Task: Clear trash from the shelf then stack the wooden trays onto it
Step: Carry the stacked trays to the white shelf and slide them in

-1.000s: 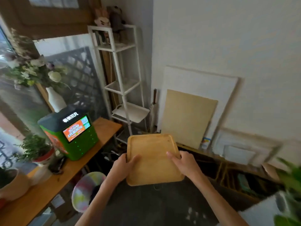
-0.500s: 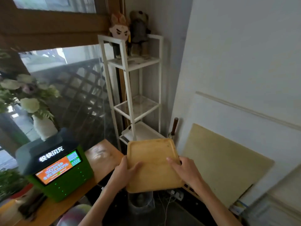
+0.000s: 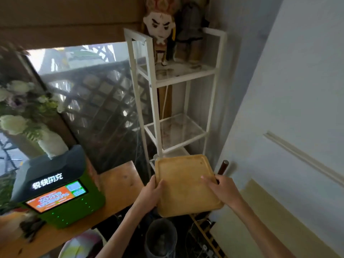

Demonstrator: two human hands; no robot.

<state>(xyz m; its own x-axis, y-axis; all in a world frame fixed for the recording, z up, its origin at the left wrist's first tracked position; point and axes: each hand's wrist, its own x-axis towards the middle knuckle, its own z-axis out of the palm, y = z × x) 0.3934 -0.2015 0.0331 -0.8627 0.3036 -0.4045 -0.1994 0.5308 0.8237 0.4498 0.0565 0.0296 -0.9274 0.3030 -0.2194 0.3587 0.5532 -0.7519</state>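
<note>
I hold a light wooden tray [image 3: 184,183] flat in front of me with both hands. My left hand [image 3: 149,196] grips its left edge and my right hand [image 3: 221,190] grips its right edge, thumbs on top. The tray's far end sits just in front of the white metal shelf unit [image 3: 155,116], level with its lower tier. The middle glass shelf [image 3: 176,130] is bare apart from stains. The top shelf [image 3: 178,71] carries two plush dolls [image 3: 162,32].
A wooden counter [image 3: 117,185] to the left bears a green charging kiosk [image 3: 57,194] and a white vase of flowers [image 3: 50,144]. A dark bin [image 3: 161,237] stands on the floor below the tray. Flat boards [image 3: 279,216] lean on the right wall.
I have stepped closer to the shelf unit with the tray. The view has risen, so the shelf now fills the middle and the tray's far end reaches its lower tier.
</note>
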